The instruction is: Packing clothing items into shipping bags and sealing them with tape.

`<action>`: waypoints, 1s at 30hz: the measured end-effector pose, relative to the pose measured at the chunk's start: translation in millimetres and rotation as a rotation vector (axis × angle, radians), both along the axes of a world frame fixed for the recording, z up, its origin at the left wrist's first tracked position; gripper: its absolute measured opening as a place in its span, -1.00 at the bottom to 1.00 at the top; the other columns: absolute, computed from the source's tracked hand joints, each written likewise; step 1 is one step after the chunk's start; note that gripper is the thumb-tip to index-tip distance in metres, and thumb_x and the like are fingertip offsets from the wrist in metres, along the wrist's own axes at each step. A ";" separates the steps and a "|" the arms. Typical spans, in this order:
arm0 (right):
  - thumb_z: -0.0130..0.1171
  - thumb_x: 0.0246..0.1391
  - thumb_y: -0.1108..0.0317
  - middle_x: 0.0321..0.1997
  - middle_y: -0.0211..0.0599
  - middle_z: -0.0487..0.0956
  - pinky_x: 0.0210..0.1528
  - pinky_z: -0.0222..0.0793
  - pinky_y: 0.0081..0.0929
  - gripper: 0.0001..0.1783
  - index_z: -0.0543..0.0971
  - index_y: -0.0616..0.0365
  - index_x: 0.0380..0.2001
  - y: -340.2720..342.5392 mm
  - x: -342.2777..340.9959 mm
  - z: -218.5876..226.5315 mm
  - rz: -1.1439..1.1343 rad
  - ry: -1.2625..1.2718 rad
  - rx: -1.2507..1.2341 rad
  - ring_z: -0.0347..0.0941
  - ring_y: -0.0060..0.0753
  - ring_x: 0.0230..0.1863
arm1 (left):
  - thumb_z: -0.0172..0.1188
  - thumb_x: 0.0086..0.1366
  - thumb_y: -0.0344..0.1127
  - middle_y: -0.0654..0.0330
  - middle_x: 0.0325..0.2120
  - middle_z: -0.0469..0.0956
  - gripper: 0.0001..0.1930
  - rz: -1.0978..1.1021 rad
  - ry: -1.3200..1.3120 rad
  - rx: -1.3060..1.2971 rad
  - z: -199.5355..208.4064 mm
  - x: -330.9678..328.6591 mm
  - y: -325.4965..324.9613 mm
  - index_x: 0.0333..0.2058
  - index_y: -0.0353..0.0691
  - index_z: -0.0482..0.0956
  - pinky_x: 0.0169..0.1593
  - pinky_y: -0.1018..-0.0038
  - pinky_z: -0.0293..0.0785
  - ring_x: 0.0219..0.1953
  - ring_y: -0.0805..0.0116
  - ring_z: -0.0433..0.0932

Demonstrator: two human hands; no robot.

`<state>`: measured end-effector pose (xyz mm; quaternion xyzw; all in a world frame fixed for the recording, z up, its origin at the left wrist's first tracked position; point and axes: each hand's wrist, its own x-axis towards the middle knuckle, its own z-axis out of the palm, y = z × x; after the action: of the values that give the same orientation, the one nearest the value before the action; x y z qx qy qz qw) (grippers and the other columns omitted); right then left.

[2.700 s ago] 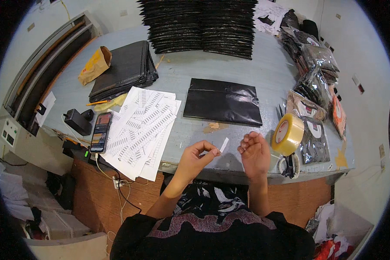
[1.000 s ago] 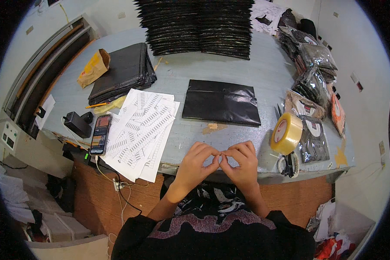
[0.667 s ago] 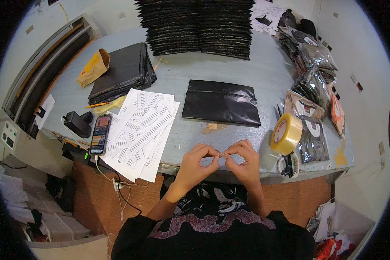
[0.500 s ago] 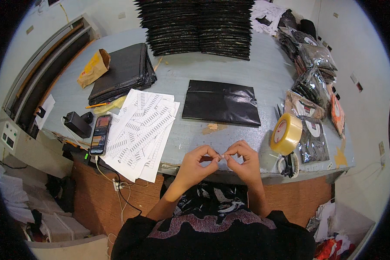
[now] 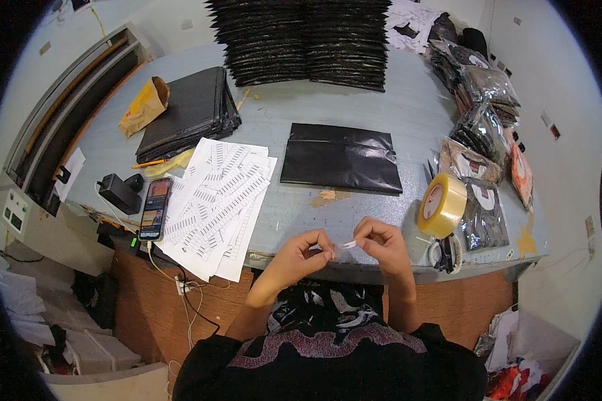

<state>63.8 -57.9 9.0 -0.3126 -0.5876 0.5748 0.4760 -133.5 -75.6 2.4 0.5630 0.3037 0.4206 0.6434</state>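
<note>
Above the near edge of the table, my right hand (image 5: 384, 246) pinches a small white strip (image 5: 348, 245) between thumb and fingers. The strip points left, toward my other hand. My left hand (image 5: 305, 255) is closed in a pinch a little lower, its fingertips near the strip's free end. A pale, see-through bit seems to show at those fingertips, too small to make out. Past both hands, a folded black plastic bag (image 5: 341, 158) lies flat on the table.
Printed sheets (image 5: 217, 200) and a phone (image 5: 155, 208) lie to the left. A tape roll (image 5: 442, 206) and scissors (image 5: 444, 254) are at the right, beside bagged garments (image 5: 483, 215). Black bags (image 5: 184, 110) are stacked far left, under a paper bag (image 5: 145, 107). A taller black stack (image 5: 306, 47) stands behind.
My hands, with fingertips together before, have drawn apart. The right one moved slightly right, and the white strip now shows in its pinch.
</note>
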 end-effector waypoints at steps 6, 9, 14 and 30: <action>0.02 -0.12 0.54 -0.51 -0.41 0.34 -0.30 0.10 -0.66 -0.96 0.40 0.29 -0.57 3.3 8.7 1.9 0.033 -0.018 0.040 0.22 -0.60 -0.40 | 0.05 0.12 -0.44 0.33 -0.43 0.40 -0.94 -0.037 0.023 -0.007 1.9 0.6 -0.8 -0.49 -0.28 0.37 -0.25 0.69 0.26 -0.34 0.61 0.32; -0.02 -0.08 0.50 -0.51 -0.44 0.33 -0.28 0.10 -0.67 -0.94 0.39 0.26 -0.56 3.1 9.2 -0.9 0.012 -0.011 0.013 0.21 -0.63 -0.38 | 0.04 0.13 -0.45 0.32 -0.40 0.40 -0.95 -0.037 0.065 -0.008 3.6 3.1 0.3 -0.47 -0.28 0.37 -0.25 0.69 0.27 -0.32 0.61 0.33; -0.08 -0.10 0.45 -0.50 -0.41 0.32 -0.34 0.04 -0.68 -0.92 0.37 0.23 -0.56 0.1 0.5 1.5 -0.030 0.009 -0.063 0.17 -0.61 -0.43 | 0.03 0.13 -0.46 0.31 -0.37 0.41 -0.96 -0.017 0.069 -0.024 3.8 4.1 -1.2 -0.45 -0.29 0.37 -0.26 0.69 0.29 -0.30 0.61 0.33; -0.18 0.06 0.41 -0.53 -0.50 0.27 -0.38 0.04 -0.72 -0.86 0.34 0.18 -0.52 7.4 5.9 -10.9 -0.088 0.046 -0.030 0.11 -0.68 -0.47 | -0.03 0.10 -0.51 0.21 -0.36 0.41 -0.95 -0.104 -0.126 -0.030 -1.9 -0.3 0.8 -0.52 -0.25 0.32 -0.17 0.60 0.30 -0.31 0.52 0.37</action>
<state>69.6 -50.5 -1.9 -0.3317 -0.5536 0.5692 0.5095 -133.8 -74.8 0.5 0.5407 0.2394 0.4167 0.6904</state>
